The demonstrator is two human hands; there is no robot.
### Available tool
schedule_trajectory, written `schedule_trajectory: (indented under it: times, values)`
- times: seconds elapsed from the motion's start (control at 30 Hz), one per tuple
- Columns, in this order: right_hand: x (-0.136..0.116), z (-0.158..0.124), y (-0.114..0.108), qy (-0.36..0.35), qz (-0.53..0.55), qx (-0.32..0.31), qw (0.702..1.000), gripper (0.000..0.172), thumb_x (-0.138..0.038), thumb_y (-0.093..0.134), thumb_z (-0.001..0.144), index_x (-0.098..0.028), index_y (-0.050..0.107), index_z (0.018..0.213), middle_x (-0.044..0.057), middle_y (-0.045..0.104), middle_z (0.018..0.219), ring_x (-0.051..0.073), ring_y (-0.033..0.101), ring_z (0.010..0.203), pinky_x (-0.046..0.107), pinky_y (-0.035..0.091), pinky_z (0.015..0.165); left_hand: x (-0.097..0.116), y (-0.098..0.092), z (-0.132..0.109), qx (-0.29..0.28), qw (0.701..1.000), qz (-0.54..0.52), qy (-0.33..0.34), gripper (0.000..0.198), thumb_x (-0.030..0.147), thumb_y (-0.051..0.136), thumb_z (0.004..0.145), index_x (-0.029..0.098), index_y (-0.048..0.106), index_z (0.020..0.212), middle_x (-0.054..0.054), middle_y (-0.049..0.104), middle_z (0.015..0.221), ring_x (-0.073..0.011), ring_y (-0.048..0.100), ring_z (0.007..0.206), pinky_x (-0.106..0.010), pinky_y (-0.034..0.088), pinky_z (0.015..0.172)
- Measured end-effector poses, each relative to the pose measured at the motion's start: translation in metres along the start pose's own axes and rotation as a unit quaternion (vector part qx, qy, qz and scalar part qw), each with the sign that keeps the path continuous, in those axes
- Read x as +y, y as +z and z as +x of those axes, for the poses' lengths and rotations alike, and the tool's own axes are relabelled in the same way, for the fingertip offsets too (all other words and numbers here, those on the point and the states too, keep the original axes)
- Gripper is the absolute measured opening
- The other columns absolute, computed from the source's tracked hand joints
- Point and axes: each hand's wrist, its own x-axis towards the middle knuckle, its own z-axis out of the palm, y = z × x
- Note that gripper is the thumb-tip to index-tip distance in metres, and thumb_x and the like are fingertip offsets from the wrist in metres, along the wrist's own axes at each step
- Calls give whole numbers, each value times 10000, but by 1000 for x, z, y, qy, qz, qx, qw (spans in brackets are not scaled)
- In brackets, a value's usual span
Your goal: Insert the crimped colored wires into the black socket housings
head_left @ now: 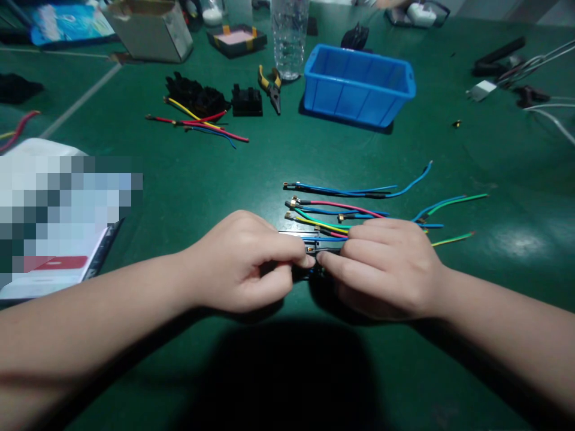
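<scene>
Both hands meet at a small dark plastic connector housing (311,236), mostly covered by fingers. My left hand (247,263) is closed, its thumb and index finger pinching the housing from the left. From the right, my right hand (386,266) is closed around a thin dark wire (331,249) by a metal terminal at the housing; its fingertips nearly touch the left ones. A blue wire (330,239) also runs from the housing under the right hand. Just beyond lie loose wires with metal terminals: a red one (341,205), a yellow one (321,224) and a blue pair (350,191).
A blue bin (359,90), yellow-handled pliers (272,90) and a clear bottle (290,42) stand farther back. Black plastic housings (197,96) lie beside more wires (202,124). At left is a partly blurred phone-like screen (58,239); a white charger (483,90) lies at right.
</scene>
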Motion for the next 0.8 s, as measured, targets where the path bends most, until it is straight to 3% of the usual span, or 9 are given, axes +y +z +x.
schedule_trajectory:
  times: [0.13, 0.33, 0.47, 0.67, 0.8]
  values:
    - [1, -1, -1, 6, 8, -20, 1000, 238, -223, 456, 945, -147, 671, 1010, 5, 559, 590, 160, 476, 569, 319, 313, 542, 0, 1, 0, -3, 1000, 15, 15, 228, 72, 462, 767, 179, 650, 840, 5, 653, 549, -125, 562, 457, -257, 366, 486]
    - [0, 1, -1, 5, 2, 3, 1000, 211, -203, 518, 899, -99, 687, 972, 26, 582, 599, 173, 479, 571, 325, 342, 533, -3, 1, -2, 6, 995, 80, 67, 210, 117, 468, 789, 190, 657, 843, 1, 638, 543, -142, 555, 467, -292, 359, 504]
    - [-1, 1, -2, 19, 2, 19, 1000, 185, -215, 511, 900, -140, 675, 860, 56, 625, 676, 176, 514, 633, 320, 391, 569, -2, 0, -3, 36, 985, 137, 101, 195, 144, 461, 826, 205, 645, 843, 9, 611, 527, -151, 541, 475, -313, 345, 509]
    - [0, 0, -1, 18, -8, 25, 999, 180, -227, 507, 908, -148, 668, 919, 75, 653, 738, 187, 545, 683, 328, 432, 596, -3, -1, -3, 81, 983, 147, 80, 210, 124, 489, 800, 192, 656, 908, 15, 595, 517, -135, 527, 458, -293, 319, 486]
    - [0, 0, -1, 24, -15, 18, 999, 196, -211, 492, 912, -153, 677, 885, 74, 661, 742, 177, 551, 672, 323, 449, 602, -5, 1, -3, 81, 985, 135, 66, 240, 115, 490, 804, 186, 670, 947, 13, 628, 550, -126, 550, 477, -283, 337, 494]
